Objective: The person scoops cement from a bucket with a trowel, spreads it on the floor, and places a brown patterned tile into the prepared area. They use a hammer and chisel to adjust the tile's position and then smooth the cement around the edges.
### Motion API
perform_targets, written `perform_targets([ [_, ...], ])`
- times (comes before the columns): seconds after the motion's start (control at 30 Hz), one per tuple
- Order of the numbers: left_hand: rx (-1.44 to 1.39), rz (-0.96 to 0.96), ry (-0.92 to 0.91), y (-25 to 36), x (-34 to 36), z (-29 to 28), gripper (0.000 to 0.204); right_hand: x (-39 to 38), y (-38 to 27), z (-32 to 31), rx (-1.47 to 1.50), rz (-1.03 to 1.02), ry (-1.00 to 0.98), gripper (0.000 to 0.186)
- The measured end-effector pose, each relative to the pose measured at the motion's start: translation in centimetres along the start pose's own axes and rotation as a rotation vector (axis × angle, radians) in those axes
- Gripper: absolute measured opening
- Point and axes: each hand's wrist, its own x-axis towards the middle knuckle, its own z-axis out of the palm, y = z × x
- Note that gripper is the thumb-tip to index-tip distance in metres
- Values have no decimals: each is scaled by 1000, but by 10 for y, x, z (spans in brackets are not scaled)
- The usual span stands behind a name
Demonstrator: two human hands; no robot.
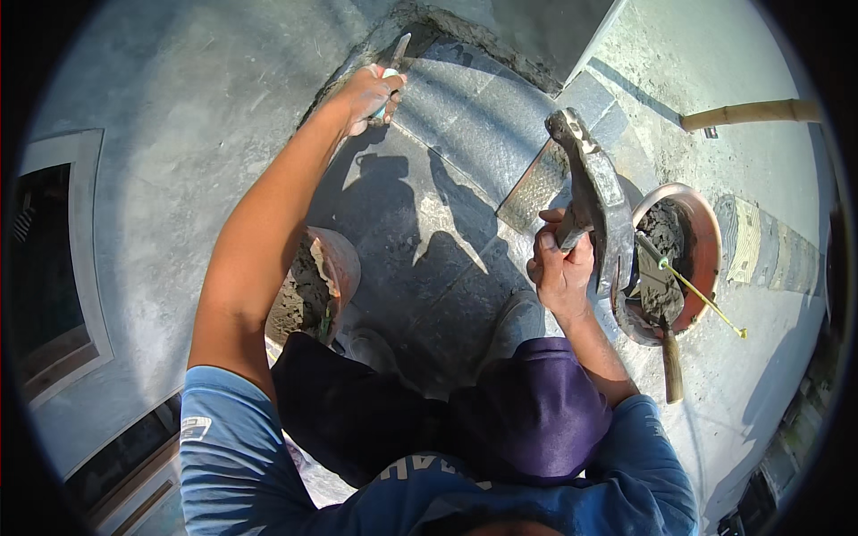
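Grasping a tool apiece, both hands are occupied; the left hand (366, 95) has its fingers wrapped round the blue-and-white handle of a slim bladed tool (400, 54), which is out at the far end of the grey floor tiles (451, 94), its blade pointing away toward the rough, broken edge; whether its tip touches anything I cannot tell; the right hand (565, 272) is curled round the shaft of a hammer (599, 183), close beneath the head, on the person's right side; the hammer looks hard and head-heavy, so a hold lower on the shaft would likely give more swing, while this short one should give control; the bladed tool seems light and stiff, best taken by its handle, clear of the metal, and dust could make either one slippery; at the right a reddish bucket (709, 241) holds wet-looking grey mortar (662, 225), with a trowel (663, 308) resting in it, its blade smeared and its wooden handle jutting out over the near rim; a thin yellow stick (702, 297) crosses that bucket too; beside the left leg a second bucket (345, 268), partly hidden by the arm and knee, also holds grey mortar, lumpy and probably dense
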Motion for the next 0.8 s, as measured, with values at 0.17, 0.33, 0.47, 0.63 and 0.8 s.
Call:
perform_targets([
  [0.17, -175, -76, -171, -25, 29, -32, 23, 49, 0, 17, -123, -73, 120, 20],
  [0.33, -142, -46, -61, -24, 52, -23, 25, 155, -33, 25, -268, -223, -5, 17],
  [0.47, -14, 117, 132, -55, 142, -14, 29, 216, -32, 38, -445, -291, -179, 18],
  [0.63, -265, 136, 234, -95, 241, -21, 42, 214, -16, 98, -336, 72, -202, 18],
  [0.8, -427, 108, 155, -47, 268, 24, 34, 184, 49, 164, 59, 366, 137, 26],
])
